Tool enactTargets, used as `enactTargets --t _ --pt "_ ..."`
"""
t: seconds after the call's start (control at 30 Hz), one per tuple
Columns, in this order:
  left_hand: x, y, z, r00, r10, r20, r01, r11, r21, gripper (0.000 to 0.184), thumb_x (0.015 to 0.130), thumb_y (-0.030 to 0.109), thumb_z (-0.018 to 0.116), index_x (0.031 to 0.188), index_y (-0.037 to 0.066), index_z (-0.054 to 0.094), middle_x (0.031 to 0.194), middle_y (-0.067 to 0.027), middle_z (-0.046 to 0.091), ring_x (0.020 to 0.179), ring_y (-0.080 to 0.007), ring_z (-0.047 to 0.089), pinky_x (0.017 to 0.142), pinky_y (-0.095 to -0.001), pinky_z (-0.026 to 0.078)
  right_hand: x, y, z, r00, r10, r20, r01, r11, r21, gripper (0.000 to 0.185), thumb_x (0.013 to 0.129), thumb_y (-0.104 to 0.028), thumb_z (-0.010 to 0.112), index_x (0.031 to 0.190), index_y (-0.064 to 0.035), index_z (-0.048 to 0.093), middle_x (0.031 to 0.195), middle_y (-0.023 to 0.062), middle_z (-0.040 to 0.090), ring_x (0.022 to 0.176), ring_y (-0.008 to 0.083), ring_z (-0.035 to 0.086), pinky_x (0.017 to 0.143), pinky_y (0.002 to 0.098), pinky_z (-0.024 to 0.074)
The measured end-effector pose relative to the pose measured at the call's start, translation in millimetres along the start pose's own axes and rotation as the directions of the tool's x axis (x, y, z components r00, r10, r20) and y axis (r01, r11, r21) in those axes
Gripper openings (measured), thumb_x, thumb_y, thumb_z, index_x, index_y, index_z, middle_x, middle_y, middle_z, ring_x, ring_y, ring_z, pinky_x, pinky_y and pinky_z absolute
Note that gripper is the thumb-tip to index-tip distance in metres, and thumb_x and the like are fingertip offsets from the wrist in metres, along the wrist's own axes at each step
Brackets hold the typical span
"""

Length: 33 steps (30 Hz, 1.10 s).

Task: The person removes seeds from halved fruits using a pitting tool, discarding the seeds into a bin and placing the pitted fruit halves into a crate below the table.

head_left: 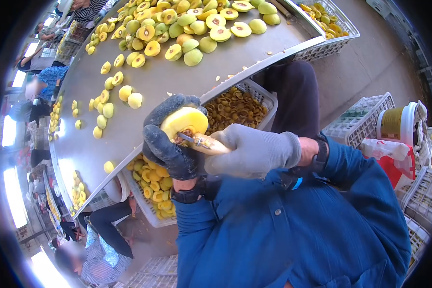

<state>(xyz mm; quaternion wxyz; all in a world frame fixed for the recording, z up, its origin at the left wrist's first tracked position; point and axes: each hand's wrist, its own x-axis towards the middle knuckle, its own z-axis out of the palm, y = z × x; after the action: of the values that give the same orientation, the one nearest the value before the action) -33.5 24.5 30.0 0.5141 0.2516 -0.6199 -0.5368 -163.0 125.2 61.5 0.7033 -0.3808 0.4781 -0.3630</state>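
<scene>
The fingers of the left hand (165, 149), in a dark glove, bend around a yellow fruit half (189, 117) and grip it, near the middle of the frame. The right hand (254, 151), in a grey glove, has its fingers closed on the pale handle of a tool (211, 144). The metal end of this tool touches the brown centre of the fruit half.

Just below the left hand, a yellow-filled crate (144, 206) is partly hidden by the arm. Above the right hand, a second crate (270, 99) holds brown pieces (235, 108), beside the edge of the metal table (173, 79). On this table, cut fruits (185, 20) lie in a heap at the top of the frame, and some are scattered to the left. At upper right stands another fruit crate (331, 48); at right, a bucket (393, 122) and a red bag (401, 168). A person (101, 264) sits at lower left.
</scene>
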Motion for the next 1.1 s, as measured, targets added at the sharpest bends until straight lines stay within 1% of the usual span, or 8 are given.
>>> enactTargets --t 0.07,0.17,0.3,0.4,0.5,0.7,0.83,1.1 --pt "8 9 -11 0.986 0.043 0.162 -0.057 0.995 0.082 0.066 0.101 0.052 0.032 0.111 -0.007 0.059 0.096 -0.0205 0.067 0.082 -0.0288 0.068 0.075 -0.0392 0.058 -1 2 0 1.000 -0.018 -0.009 0.017 0.996 -0.093 0.029 0.086 -0.023 0.063 0.093 0.0052 0.062 0.073 0.0193 0.063 0.068 0.0308 0.064 0.065 0.0386 0.0496" --pt "20 17 -21 0.943 0.030 0.333 -0.126 0.955 0.270 0.070 0.100 0.056 0.030 0.097 -0.006 0.064 0.087 -0.0210 0.068 0.076 -0.0282 0.067 0.071 -0.0383 0.057 30 47 8 0.810 -0.571 -0.133 0.515 0.802 -0.304 0.023 0.088 -0.024 0.064 0.087 -0.0019 0.062 0.059 0.0031 0.055 0.046 0.0120 0.053 0.041 0.0282 0.0405" --pt "10 11 -10 0.976 -0.049 0.213 0.106 0.959 -0.262 0.072 0.100 0.059 0.027 0.099 -0.003 0.062 0.085 -0.0220 0.067 0.068 -0.0298 0.066 0.065 -0.0394 0.057 2 12 13 0.981 -0.026 0.194 -0.034 0.953 0.300 0.023 0.089 -0.025 0.064 0.082 -0.0042 0.060 0.057 0.0005 0.053 0.043 0.0081 0.049 0.036 0.0243 0.0328" --pt "0 -3 5 0.994 -0.067 0.083 0.104 0.797 -0.595 0.070 0.099 0.059 0.027 0.104 -0.002 0.060 0.085 -0.0223 0.066 0.066 -0.0314 0.065 0.062 -0.0404 0.057 -3 9 12 0.981 0.013 0.196 -0.079 0.939 0.334 0.022 0.089 -0.026 0.064 0.084 -0.0041 0.062 0.055 0.0000 0.052 0.042 0.0077 0.048 0.036 0.0236 0.0315" --pt "-7 -19 6 0.926 -0.357 -0.121 0.231 0.793 -0.564 0.060 0.099 0.055 0.030 0.104 0.004 0.060 0.084 -0.0179 0.063 0.067 -0.0317 0.062 0.055 -0.0391 0.055 22 40 8 0.845 -0.531 -0.060 0.497 0.824 -0.273 0.022 0.087 -0.025 0.064 0.082 -0.0042 0.064 0.056 -0.0015 0.051 0.045 0.0078 0.049 0.039 0.0239 0.0336" --pt "-8 -20 2 0.991 -0.047 0.122 0.100 0.872 -0.478 0.063 0.100 0.058 0.029 0.106 0.002 0.057 0.087 -0.0221 0.063 0.069 -0.0324 0.063 0.059 -0.0397 0.056 3 16 -9 0.927 0.085 0.366 -0.198 0.939 0.282 0.027 0.083 -0.023 0.064 0.084 0.0038 0.064 0.065 0.0060 0.062 0.060 0.0144 0.059 0.057 0.0308 0.0475" --pt "-7 -33 -3 0.971 -0.237 0.042 0.236 0.906 -0.351 0.063 0.099 0.059 0.032 0.109 0.002 0.058 0.090 -0.0200 0.065 0.071 -0.0307 0.064 0.059 -0.0392 0.056 30 46 -6 0.942 -0.336 0.009 0.331 0.919 -0.213 0.027 0.089 -0.024 0.060 0.091 0.0023 0.062 0.063 0.0100 0.062 0.059 0.0235 0.062 0.057 0.0382 0.0487" --pt "-15 -129 -37 0.857 -0.474 -0.203 0.260 0.739 -0.622 0.064 0.100 0.058 0.032 0.118 0.002 0.056 0.102 -0.0154 0.065 0.085 -0.0288 0.064 0.076 -0.0393 0.057 99 107 -24 0.758 -0.600 -0.256 0.181 0.571 -0.801 0.028 0.087 -0.031 0.065 0.095 -0.0056 0.058 0.071 0.0215 0.063 0.066 0.0408 0.064 0.059 0.0466 0.0500"
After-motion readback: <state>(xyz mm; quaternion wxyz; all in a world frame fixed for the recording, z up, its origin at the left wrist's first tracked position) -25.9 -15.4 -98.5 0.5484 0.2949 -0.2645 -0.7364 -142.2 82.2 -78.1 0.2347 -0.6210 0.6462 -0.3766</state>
